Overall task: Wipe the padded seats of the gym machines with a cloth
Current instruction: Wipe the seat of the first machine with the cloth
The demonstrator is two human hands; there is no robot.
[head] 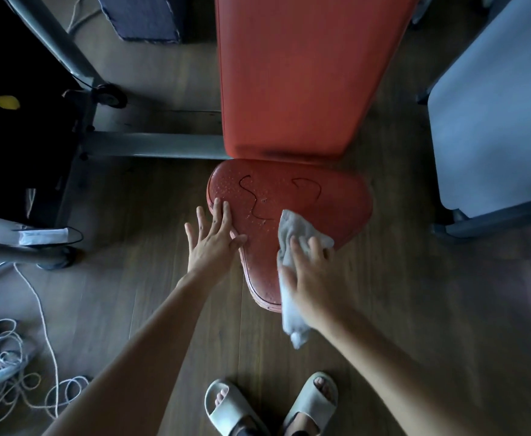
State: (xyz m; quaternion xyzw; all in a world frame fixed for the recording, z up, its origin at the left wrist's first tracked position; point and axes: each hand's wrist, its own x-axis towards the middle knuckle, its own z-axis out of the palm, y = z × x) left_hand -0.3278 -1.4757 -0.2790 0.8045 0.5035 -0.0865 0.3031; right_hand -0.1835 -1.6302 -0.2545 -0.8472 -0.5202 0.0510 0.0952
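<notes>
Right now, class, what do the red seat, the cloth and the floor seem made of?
Red seat: likely vinyl or faux leather, slightly glossy; piped edge, specks sitting on top. Cloth: soft pale fabric; it crumples and hangs limp. Floor: wood or laminate, matt; plank seams and grain.

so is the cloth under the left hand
No, the cloth lies under the right hand on the seat; the left hand is bare.

A wood-plank floor [138, 215] runs under a grey metal frame bar [151, 149], with a small black wheel [111, 95] near it. White cords [6, 366] lie tangled at the lower left. Pale slide sandals [226, 415] show at the bottom edge.
</notes>
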